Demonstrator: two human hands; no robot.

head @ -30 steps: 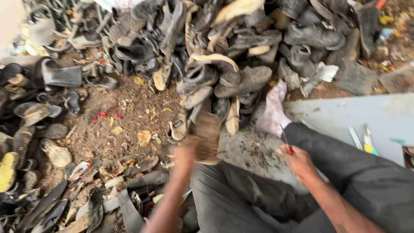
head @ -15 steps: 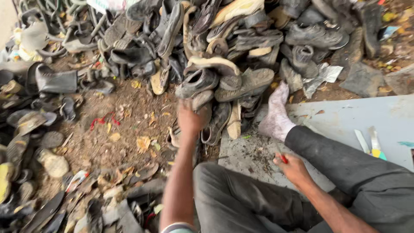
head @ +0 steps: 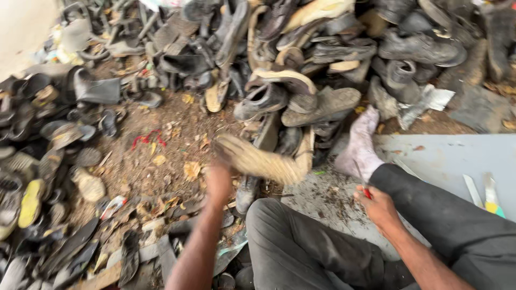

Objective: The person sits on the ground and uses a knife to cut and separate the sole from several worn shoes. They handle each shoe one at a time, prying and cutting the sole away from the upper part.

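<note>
1. Worn shoe sole (head: 263, 160), tan and blurred, at 12 o'clock from the knees, in front of the shoe pile (head: 301, 59).
2. Left hand (head: 217, 180): arm stretched forward, clenched on the sole's left end.
3. Right hand (head: 376, 207): at 3 o'clock, low beside the foot (head: 359, 145), gripping a red-handled tool (head: 363, 185).

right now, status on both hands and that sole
Left hand gripping a worn tan sole, lifted, blurred. Right hand holds a red-handled tool near the socked foot. Shoe pile close ahead.
</note>
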